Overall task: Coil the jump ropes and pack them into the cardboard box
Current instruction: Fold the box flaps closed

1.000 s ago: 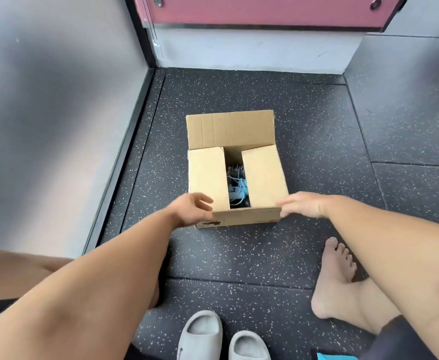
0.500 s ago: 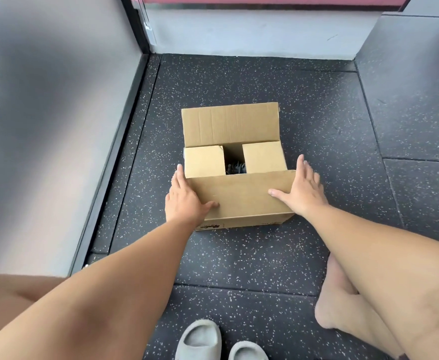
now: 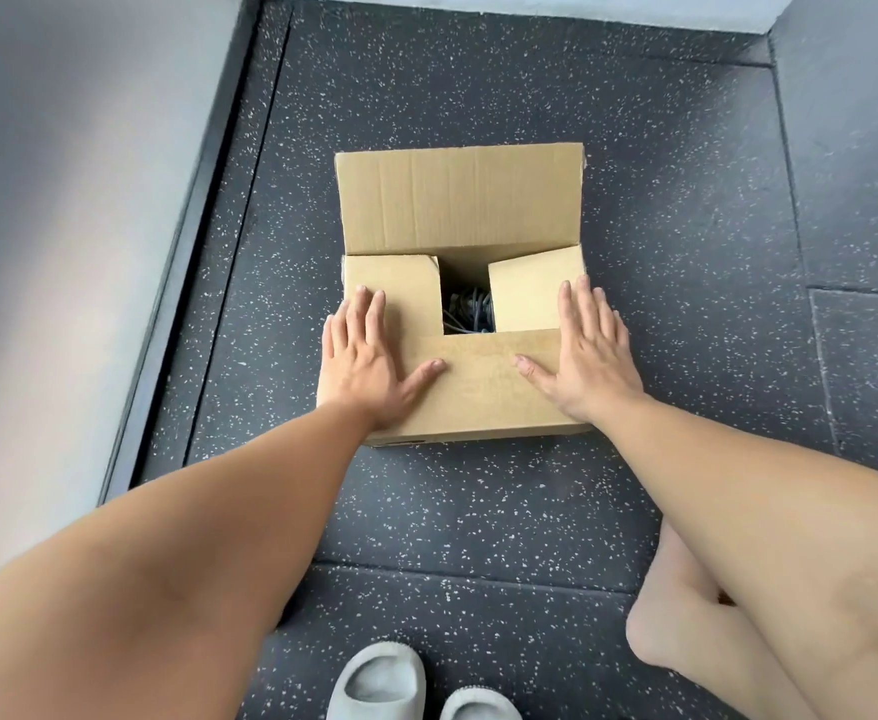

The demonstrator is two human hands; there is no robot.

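- Closing the cardboard box: the near flap, which a second ago hung down at the front edge and half a second ago stood partly raised, now lies folded over the two side flaps.
- Left hand and right hand: both are spread flat with straight fingers, pressing the near flap down at its left and right ends. They are well apart and grip nothing.
- Jump ropes: these lie inside the box. Only a tangle of dark cord shows through the gap between the side flaps; the pale blue cord seen earlier is now covered.
- Far flap: this stands open, tilted away from the person, as it did before.
- Reading: no rope shows on the floor, so packing appears finished. Folding the far flap down is probably the step left.
- Surroundings: grey slippers and a bare foot sit near the bottom edge.
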